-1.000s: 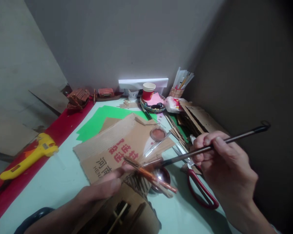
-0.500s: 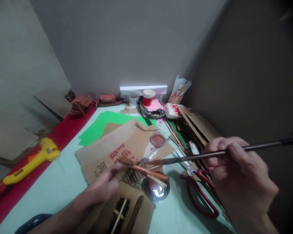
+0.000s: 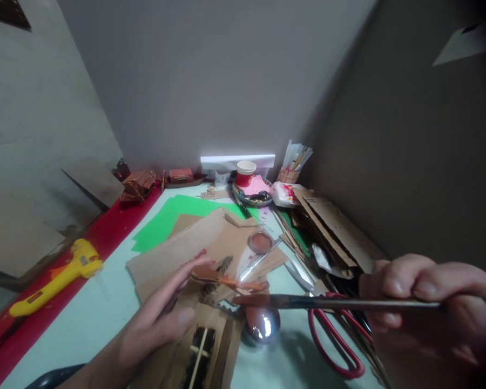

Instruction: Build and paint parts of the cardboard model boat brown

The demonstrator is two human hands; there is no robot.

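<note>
My right hand (image 3: 437,302) is closed round the thin handle of a paintbrush (image 3: 348,304). The brush lies nearly level and points left, its brown-wet bristles at a small brown-painted piece (image 3: 227,281). This piece is narrow and pointed, like a small model boat part. My left hand (image 3: 166,313) holds the piece's left end at the fingertips; the exact grip is partly hidden. Below it are a cardboard piece (image 3: 230,351) and a dark part with a pale stick cross (image 3: 200,356). A shiny round lid or dish (image 3: 263,324) sits under the bristles.
Red-handled scissors (image 3: 336,346) lie beside my right hand. A yellow glue gun (image 3: 56,281) is at the left. Behind are printed cardboard (image 3: 178,243), a round pot of brown paint (image 3: 260,242), green sheets (image 3: 157,221), a red cup (image 3: 246,175) and stacked cardboard (image 3: 336,221).
My right hand has moved down and right, and the brush is now lower and more level. The painted piece has turned in my left hand, whose fingers are straighter. The view has tilted slightly up.
</note>
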